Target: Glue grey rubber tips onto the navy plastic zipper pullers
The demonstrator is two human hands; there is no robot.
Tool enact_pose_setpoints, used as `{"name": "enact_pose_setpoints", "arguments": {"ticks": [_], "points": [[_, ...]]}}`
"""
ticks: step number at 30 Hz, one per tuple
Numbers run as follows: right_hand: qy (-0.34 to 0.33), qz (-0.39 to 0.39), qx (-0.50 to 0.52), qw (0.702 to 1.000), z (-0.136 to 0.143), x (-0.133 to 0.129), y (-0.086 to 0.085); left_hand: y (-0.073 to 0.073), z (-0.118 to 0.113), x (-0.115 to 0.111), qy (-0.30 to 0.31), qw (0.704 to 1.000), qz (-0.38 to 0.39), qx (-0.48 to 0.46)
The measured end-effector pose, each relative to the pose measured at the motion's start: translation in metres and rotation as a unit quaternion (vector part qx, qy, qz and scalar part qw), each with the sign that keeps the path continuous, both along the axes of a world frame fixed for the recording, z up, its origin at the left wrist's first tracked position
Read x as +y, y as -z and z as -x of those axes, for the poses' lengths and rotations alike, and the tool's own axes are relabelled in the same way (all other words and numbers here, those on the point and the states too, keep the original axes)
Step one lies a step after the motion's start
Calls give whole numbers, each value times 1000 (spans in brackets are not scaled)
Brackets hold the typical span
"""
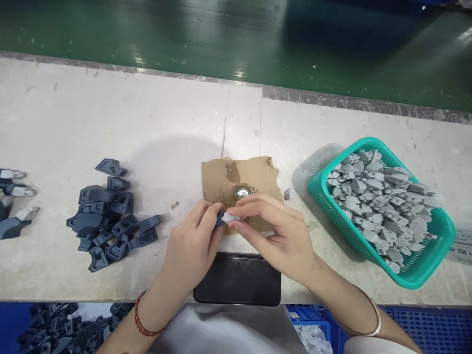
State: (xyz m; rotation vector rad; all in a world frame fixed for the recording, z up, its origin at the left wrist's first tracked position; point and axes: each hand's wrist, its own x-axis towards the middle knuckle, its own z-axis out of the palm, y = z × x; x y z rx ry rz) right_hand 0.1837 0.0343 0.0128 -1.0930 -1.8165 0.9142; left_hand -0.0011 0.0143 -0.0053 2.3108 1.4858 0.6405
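Observation:
Between the fingers of my left hand [195,241] is a dark blue plastic part [220,218], mostly hidden by the fingers. My right hand [280,233] pinches a small light grey plastic piece [230,217] by thumb and fingertips. The two pieces meet end to end just in front of me, above a torn sheet of brown cardboard [216,179]. On the cardboard sits a small shiny round thing [242,192] with a dark, crusted rim. Whether the pieces are joined is hard to tell.
A green basket [413,281] full of grey pieces [387,196] stands at right. Loose dark blue parts [90,216] are heaped at left, with joined grey-and-blue ones [16,223] beyond. A black phone [238,280] lies before me. Blue crates [424,327] sit below the table edge.

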Motion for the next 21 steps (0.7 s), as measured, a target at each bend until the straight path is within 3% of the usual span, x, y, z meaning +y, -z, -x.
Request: {"name": "enact_pose_setpoints", "arguments": {"ticks": [13,17,21], "points": [[-8,-8,-67,998,2,-4,-4,5,0,-1,8,994,-86,72],[-5,1,-48,999,5,-4,-1,7,-1,1,13,993,-95,73],[-3,61,15,998,1,0,0,-2,3,4,26,998,-57,22]]}}
